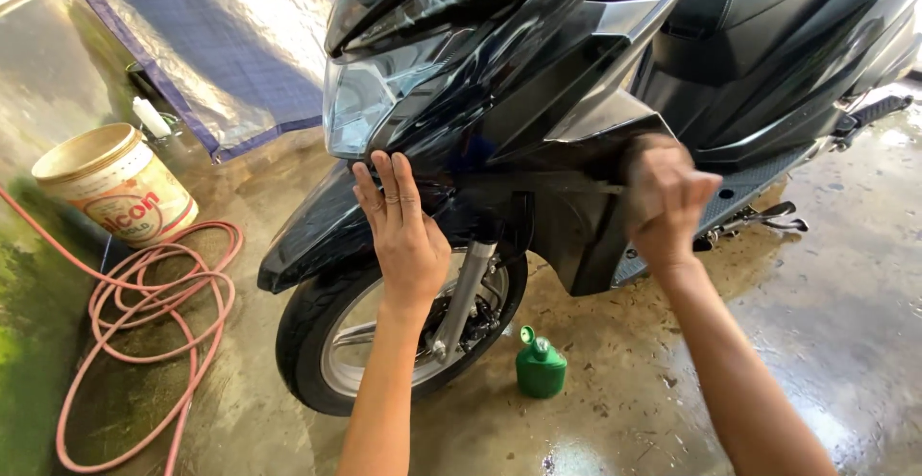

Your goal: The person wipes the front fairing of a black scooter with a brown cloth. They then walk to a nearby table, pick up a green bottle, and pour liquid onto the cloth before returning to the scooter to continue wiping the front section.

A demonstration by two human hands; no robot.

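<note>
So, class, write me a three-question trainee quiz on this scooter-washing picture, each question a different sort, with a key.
1. True or false: the left hand lies flat and open on the black scooter below its headlight.
2. What stands on the wet floor beside the front wheel? A) green bottle B) red bucket C) blue sponge
3. Fill in: the coiled pink hose lies next to a cream ____.

Key: 1 true. 2 A, the green bottle. 3 bucket. The right hand is motion-blurred against the side panel.
</note>
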